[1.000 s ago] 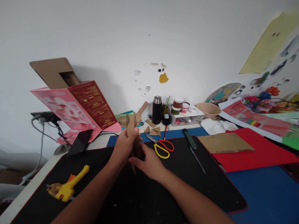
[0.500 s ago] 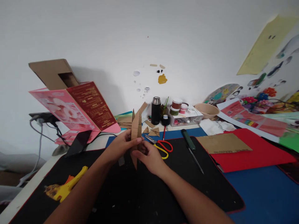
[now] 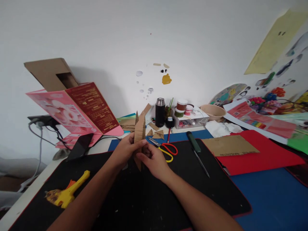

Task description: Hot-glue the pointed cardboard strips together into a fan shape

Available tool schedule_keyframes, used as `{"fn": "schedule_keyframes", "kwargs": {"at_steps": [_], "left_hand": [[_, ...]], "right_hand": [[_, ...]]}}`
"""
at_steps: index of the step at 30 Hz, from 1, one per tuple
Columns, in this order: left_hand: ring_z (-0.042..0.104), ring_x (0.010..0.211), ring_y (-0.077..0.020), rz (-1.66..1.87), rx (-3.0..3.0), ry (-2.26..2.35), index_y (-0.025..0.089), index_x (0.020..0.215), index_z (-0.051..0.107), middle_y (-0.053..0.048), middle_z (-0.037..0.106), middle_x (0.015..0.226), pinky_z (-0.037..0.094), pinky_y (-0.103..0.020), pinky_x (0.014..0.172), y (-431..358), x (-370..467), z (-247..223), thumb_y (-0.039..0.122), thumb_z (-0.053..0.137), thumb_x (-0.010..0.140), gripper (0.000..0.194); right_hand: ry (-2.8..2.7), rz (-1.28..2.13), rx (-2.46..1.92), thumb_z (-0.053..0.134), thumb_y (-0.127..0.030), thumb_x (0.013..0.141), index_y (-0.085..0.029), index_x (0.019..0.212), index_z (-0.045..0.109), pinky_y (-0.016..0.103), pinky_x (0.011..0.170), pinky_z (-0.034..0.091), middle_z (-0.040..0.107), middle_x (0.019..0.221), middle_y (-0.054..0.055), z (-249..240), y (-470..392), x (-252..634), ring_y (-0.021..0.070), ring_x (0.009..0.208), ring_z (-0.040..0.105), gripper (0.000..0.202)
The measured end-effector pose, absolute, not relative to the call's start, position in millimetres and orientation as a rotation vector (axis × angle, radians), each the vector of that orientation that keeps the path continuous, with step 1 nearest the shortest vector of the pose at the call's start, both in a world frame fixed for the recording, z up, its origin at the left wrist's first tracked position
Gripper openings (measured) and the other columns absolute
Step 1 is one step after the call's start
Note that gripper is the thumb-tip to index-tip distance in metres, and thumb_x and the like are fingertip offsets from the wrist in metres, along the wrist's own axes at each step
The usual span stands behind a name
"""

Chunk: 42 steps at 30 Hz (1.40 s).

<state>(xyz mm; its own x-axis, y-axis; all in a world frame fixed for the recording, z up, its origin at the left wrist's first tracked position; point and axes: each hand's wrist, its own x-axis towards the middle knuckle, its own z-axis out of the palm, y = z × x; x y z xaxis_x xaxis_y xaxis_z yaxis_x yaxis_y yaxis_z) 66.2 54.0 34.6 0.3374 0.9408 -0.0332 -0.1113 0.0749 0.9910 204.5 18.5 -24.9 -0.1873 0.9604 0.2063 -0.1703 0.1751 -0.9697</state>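
Pointed strips of brown cardboard stand upright between my hands over the black mat. My left hand is closed on them from the left, its thumb lying across the front. From the right, my right hand pinches the lower part, with the fingers curled behind. Some fingertips are hidden by the cardboard. Just beyond my right hand lie scissors with one red and one yellow handle. Small cut cardboard triangles rest behind the scissors.
A yellow glue gun lies left on the black mat. A green-handled cutter and a pointed metal tool lie right. Behind stand a black flask and paint jars. Cardboard lies on red sheet.
My hands keep their hold on the cardboard, which has barely shifted. The whole view has moved slightly, so the surroundings appear a little higher and further left.
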Motion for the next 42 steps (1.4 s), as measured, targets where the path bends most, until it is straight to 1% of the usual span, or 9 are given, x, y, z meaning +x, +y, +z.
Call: {"fn": "schedule_keyframes", "kwargs": {"at_steps": [4, 8, 12, 18, 21, 27, 34, 39, 42], "left_hand": [[0.072, 0.074, -0.0241, 0.912, 1.187, 0.822, 0.015, 0.095, 0.069, -0.008, 0.075, 0.084, 0.056, -0.033, 0.068, 58, 61, 34, 0.051, 0.084, 0.074, 0.045], [0.073, 0.086, -0.027, 0.981, 1.232, 0.833, 0.015, 0.103, 0.072, -0.011, 0.077, 0.095, 0.058, -0.033, 0.074, 62, 51, 37, 0.055, 0.081, 0.077, 0.049], [0.071, 0.077, -0.0228, 0.99, 1.255, 0.874, 0.015, 0.1, 0.074, -0.009, 0.077, 0.09, 0.057, -0.031, 0.069, 61, 49, 37, 0.05, 0.083, 0.077, 0.043], [0.07, 0.072, -0.0203, 1.013, 1.19, 0.836, 0.015, 0.096, 0.073, -0.008, 0.076, 0.086, 0.057, -0.029, 0.064, 59, 56, 35, 0.044, 0.086, 0.073, 0.039], [0.069, 0.068, -0.0192, 1.011, 1.172, 0.861, 0.015, 0.091, 0.071, -0.006, 0.075, 0.08, 0.058, -0.029, 0.062, 57, 60, 36, 0.045, 0.088, 0.07, 0.04], [0.069, 0.07, -0.0196, 1.041, 1.105, 0.899, 0.015, 0.089, 0.068, -0.006, 0.075, 0.08, 0.059, -0.029, 0.062, 55, 64, 37, 0.044, 0.091, 0.065, 0.044], [0.069, 0.068, -0.0178, 1.069, 1.092, 0.946, 0.015, 0.09, 0.067, -0.005, 0.075, 0.081, 0.059, -0.026, 0.06, 52, 68, 38, 0.045, 0.089, 0.067, 0.043], [0.069, 0.068, -0.0175, 1.083, 1.085, 0.955, 0.015, 0.091, 0.068, -0.005, 0.075, 0.082, 0.058, -0.026, 0.058, 53, 69, 36, 0.044, 0.088, 0.069, 0.042], [0.068, 0.065, -0.0177, 1.053, 1.091, 0.962, 0.014, 0.09, 0.068, -0.006, 0.075, 0.078, 0.058, -0.027, 0.058, 55, 68, 33, 0.047, 0.087, 0.07, 0.043]], "right_hand": [[-1.256, 1.379, -0.788, 0.077, -0.047, 0.083, -0.023, 0.118, 0.063, 0.039, 0.09, 0.053, 0.074, 0.109, 0.006, -30, 21, 204, 0.0258, 0.102, 0.07, 0.044], [-1.312, 1.397, -0.838, 0.079, -0.049, 0.082, -0.021, 0.11, 0.064, 0.037, 0.084, 0.053, 0.075, 0.104, 0.006, -32, 20, 203, 0.0258, 0.098, 0.07, 0.042], [-1.353, 1.382, -0.852, 0.078, -0.048, 0.083, -0.021, 0.105, 0.064, 0.035, 0.082, 0.052, 0.074, 0.102, 0.005, -30, 16, 202, 0.0245, 0.095, 0.069, 0.038], [-1.42, 1.385, -0.837, 0.074, -0.052, 0.086, -0.022, 0.116, 0.066, 0.037, 0.086, 0.052, 0.073, 0.11, 0.007, -32, 15, 202, 0.0261, 0.1, 0.067, 0.043], [-1.425, 1.345, -0.87, 0.073, -0.054, 0.087, -0.022, 0.115, 0.068, 0.035, 0.08, 0.051, 0.073, 0.103, 0.006, -34, 15, 202, 0.0248, 0.092, 0.066, 0.043], [-1.465, 1.309, -0.917, 0.069, -0.055, 0.089, -0.017, 0.101, 0.069, 0.028, 0.065, 0.043, 0.068, 0.086, 0.003, -36, 16, 202, 0.0174, 0.074, 0.057, 0.04], [-1.496, 1.252, -0.973, 0.07, -0.051, 0.089, -0.015, 0.09, 0.067, 0.024, 0.057, 0.034, 0.057, 0.072, -0.002, -37, 17, 201, 0.0119, 0.062, 0.044, 0.036], [-1.485, 1.26, -0.968, 0.07, -0.048, 0.089, -0.015, 0.095, 0.069, 0.026, 0.059, 0.037, 0.063, 0.076, 0.0, -36, 17, 201, 0.0136, 0.065, 0.05, 0.033], [-1.442, 1.351, -0.923, 0.071, -0.05, 0.088, -0.016, 0.101, 0.069, 0.028, 0.065, 0.044, 0.069, 0.085, 0.003, -37, 17, 201, 0.0174, 0.072, 0.06, 0.037]]}}
